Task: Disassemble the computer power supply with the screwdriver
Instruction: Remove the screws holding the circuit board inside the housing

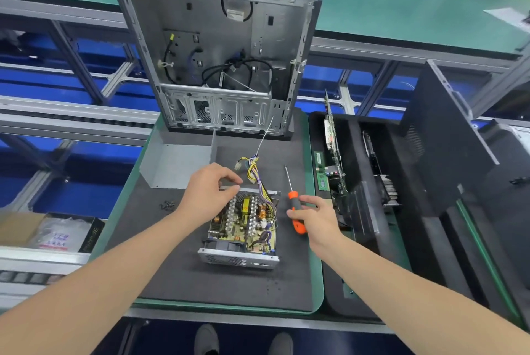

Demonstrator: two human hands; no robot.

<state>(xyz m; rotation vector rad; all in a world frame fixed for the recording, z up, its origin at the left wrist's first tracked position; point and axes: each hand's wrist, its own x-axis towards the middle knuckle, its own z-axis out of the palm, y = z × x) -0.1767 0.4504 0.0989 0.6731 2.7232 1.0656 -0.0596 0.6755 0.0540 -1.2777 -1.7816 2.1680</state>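
Observation:
The power supply (242, 228) lies open on the dark mat (183, 277), its circuit board bare and its vented metal end toward me. A yellow and purple wire bundle (253, 172) runs off its far side. My left hand (208, 192) grips the far metal edge of the supply with curled fingers. The screwdriver (294, 205), orange and black handled, lies on the mat just right of the supply with its shaft pointing away. My right hand (315, 218) closes its fingers and thumb around the handle.
The removed grey metal cover (175, 163) lies at the mat's far left. An empty computer case (220, 47) stands upright behind. Several loose screws (167, 205) sit left of the supply. Black trays with circuit boards (332, 153) stand to the right.

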